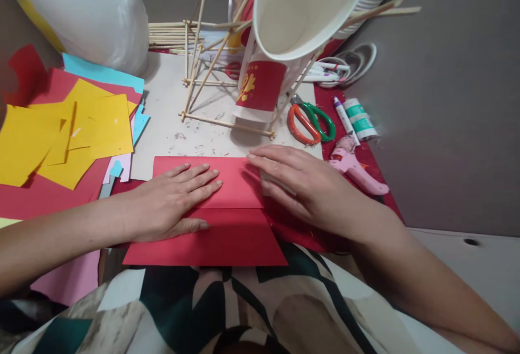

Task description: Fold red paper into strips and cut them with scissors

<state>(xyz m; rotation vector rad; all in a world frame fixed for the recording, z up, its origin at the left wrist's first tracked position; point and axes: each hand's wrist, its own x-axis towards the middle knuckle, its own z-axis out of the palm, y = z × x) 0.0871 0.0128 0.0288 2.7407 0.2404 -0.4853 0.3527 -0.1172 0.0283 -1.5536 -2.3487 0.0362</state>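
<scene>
A sheet of red paper lies at the table's front edge, its far part folded over toward me. On the folded flap my left hand rests flat, fingers spread and thumb reaching past the flap's near edge. My right hand lies at the right end of the paper, fingers stretched out, fingertips touching the far right corner of the fold. Just beyond the paper stands a frame of thin wooden sticks with a red and white paper cup in it.
Yellow paper pieces lie on red sheets at left. To the right are scissors with orange and green handles, a marker and a pink glue gun. A white plastic bag and stacked wooden sticks stand behind.
</scene>
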